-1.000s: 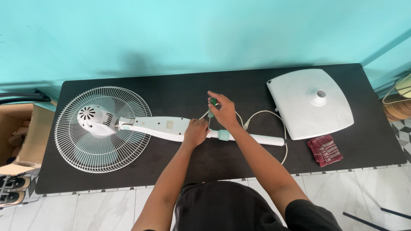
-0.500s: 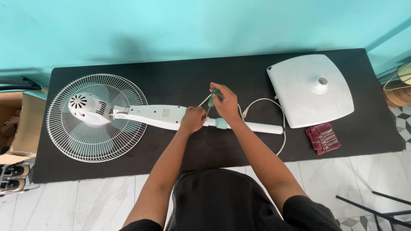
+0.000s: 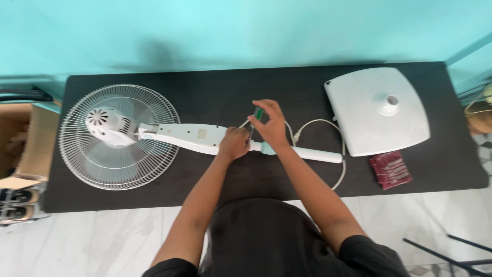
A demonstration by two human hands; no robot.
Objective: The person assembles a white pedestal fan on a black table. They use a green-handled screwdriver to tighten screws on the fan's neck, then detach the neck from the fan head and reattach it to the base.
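Note:
A white pedestal fan lies flat on the black table [image 3: 205, 102], its wire grille [image 3: 115, 138] at the left and its white pole [image 3: 315, 153] pointing right. My left hand [image 3: 234, 143] grips the fan's neck [image 3: 189, 137] near a teal collar [image 3: 267, 149]. My right hand [image 3: 269, 123] holds a green-handled screwdriver [image 3: 256, 117] upright, its tip down at the neck just beside my left hand. The tip itself is hidden between my hands.
The fan's square white base [image 3: 379, 110] rests at the table's right end, with a folded red checked cloth [image 3: 390, 170] in front of it. A white power cord [image 3: 320, 128] loops behind the pole. A cardboard box [image 3: 23, 149] stands left of the table.
Both hands keep their hold on the fan neck and screwdriver. The view has shifted slightly and is a bit blurred; the fan has not moved on the table.

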